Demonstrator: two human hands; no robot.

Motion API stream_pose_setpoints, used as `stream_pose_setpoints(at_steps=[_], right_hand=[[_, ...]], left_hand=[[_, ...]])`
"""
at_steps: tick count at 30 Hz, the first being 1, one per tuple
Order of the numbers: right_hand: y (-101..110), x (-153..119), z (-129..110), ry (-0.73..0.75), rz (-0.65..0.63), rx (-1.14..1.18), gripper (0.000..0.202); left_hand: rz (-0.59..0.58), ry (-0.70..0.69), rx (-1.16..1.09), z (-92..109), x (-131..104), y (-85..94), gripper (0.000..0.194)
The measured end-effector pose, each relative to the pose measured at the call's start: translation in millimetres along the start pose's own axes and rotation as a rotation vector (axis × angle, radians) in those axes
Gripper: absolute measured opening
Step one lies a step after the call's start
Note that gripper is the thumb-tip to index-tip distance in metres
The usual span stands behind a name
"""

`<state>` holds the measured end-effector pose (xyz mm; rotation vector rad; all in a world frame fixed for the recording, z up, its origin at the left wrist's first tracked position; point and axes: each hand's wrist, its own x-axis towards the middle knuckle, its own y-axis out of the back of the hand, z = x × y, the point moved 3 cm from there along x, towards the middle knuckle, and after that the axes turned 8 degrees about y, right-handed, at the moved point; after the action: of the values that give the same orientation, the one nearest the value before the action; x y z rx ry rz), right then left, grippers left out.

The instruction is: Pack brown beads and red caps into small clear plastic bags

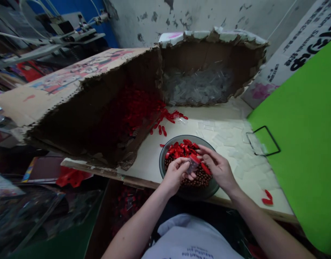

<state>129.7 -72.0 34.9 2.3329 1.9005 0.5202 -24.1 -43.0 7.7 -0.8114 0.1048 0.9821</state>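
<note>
My left hand (178,172) pinches a small clear plastic case (191,166) above a round basin (162,166). Close beside it, my right hand (218,167) has its thumb and fingers around a small red plastic piece (195,158), which meets the clear case. Another red piece (205,168) shows just under the right fingers; whether they hold it too I cannot tell. Inside the basin lie many brown beads (199,178) with a heap of red plastic pieces (178,149) on top.
A cardboard box (68,81) on its side holds a pile of red pieces (138,108), some spilled out. Behind it, another box (208,54) holds clear plastic pieces (198,86). Flat clear pieces (230,136) lie on the white table (146,162). A green panel (303,144) borders the right.
</note>
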Motion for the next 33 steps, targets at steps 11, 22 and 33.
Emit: stream_pose_setpoints(at_steps=[11,22,33], right_hand=[[-8.0,13.1,-14.8,0.154,0.186,0.178,0.046],[-43.5,4.9,-23.6,-0.275,-0.359,0.78,0.06],[-54.2,-12.0,-15.8,-0.397,-0.256,0.808,0.063]], left_hand=[[-0.12,0.096,0.072,-14.4,-11.1,-13.5,0.037],[0.107,-0.113,0.486,-2.5,-19.7,-18.5,0.039],[0.103,0.027,0.549,-13.6,-29.8,0.0,0.033]])
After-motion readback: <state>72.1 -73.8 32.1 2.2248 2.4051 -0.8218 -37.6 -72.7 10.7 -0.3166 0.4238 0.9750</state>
